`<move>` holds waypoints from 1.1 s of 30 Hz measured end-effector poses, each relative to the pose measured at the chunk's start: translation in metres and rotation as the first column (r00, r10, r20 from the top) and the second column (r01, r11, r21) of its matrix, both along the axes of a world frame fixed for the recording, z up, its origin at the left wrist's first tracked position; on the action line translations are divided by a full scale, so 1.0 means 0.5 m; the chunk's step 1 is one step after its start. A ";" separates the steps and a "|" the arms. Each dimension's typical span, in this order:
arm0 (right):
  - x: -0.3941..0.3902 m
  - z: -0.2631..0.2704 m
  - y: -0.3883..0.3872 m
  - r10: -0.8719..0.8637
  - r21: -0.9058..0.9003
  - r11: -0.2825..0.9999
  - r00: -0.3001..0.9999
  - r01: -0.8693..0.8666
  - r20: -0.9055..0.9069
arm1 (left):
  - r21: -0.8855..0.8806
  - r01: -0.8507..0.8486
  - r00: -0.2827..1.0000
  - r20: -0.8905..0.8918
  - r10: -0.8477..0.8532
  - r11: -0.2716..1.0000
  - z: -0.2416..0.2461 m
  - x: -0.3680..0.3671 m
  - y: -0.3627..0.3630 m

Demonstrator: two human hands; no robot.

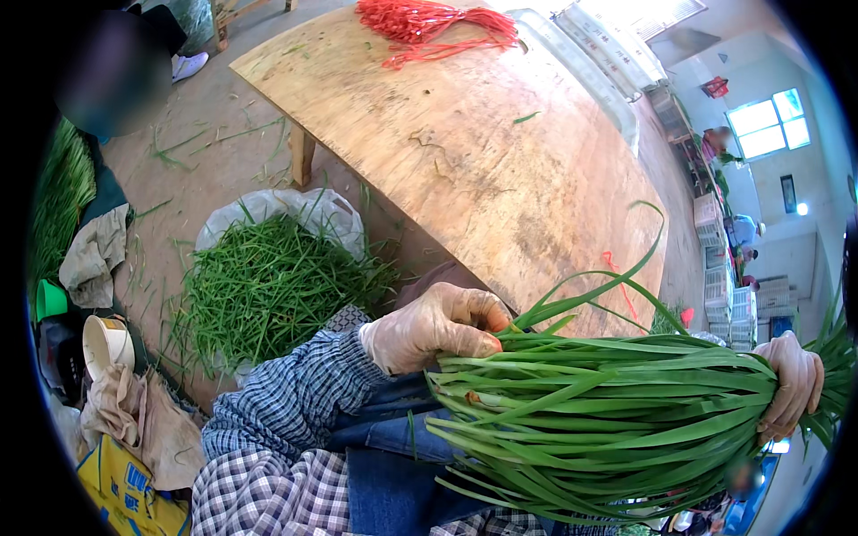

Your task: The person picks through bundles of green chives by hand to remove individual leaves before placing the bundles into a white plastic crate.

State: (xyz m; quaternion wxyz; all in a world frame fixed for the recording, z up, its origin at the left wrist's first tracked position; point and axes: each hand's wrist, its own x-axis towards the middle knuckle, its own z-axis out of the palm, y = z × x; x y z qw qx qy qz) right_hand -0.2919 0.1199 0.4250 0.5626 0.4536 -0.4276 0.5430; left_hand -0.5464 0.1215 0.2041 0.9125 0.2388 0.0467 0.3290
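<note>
A thick bundle of garlic chives lies sideways across my lap, its pale cut ends towards the left and its green leaves towards the right. My right hand, in a thin whitish glove, is wrapped around the leafy part near the right rim. At the pale ends, my left hand, in a similar soiled glove, pinches a few stray leaves between thumb and fingers. Those leaves bend up over the edge of the wooden table. One red tie lies on the table just beyond the bundle.
A heap of red plastic ties rests at the table's far end. Left of the table, leaf trimmings fill a white plastic bag on the floor. A cream bucket and cloths stand farther left. Crates and other people are at right.
</note>
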 end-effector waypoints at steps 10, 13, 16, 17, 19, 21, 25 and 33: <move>-0.005 0.005 0.000 -0.050 0.038 0.998 0.996 0.047 0.080 | 0.215 -0.115 0.949 -0.265 0.171 0.970 -0.071 -0.111 -0.028; -0.009 0.004 -0.002 -0.039 0.059 0.998 0.992 0.032 0.123 | 0.375 0.064 0.428 -0.847 0.314 0.925 -0.100 -0.237 -0.041; -0.023 0.009 -0.005 -0.024 0.050 0.999 0.987 0.016 0.161 | 0.539 0.634 -0.311 -0.479 0.821 0.554 -0.127 -0.278 -0.074; -0.027 0.009 -0.006 -0.026 0.047 0.999 0.986 0.018 0.167 | 0.674 0.468 -0.092 -0.607 0.790 0.572 -0.116 -0.261 -0.061; -0.023 0.021 -0.017 -0.063 0.058 0.997 0.981 0.053 0.186 | 0.894 0.184 0.381 -0.448 0.809 0.409 -0.044 -0.155 -0.022; -0.032 0.004 0.001 -0.028 0.048 0.999 0.987 0.021 0.155 | 0.785 -0.070 0.671 -0.420 0.611 0.616 -0.005 -0.096 -0.011; -0.048 0.006 -0.001 -0.064 0.058 0.997 0.986 0.055 0.153 | 0.464 -0.162 0.840 -0.399 0.369 0.871 0.061 -0.016 0.001; -0.024 0.013 0.007 0.097 0.034 0.994 0.970 -0.108 0.224 | 0.768 -0.373 0.567 -0.255 0.783 0.520 0.047 -0.009 0.008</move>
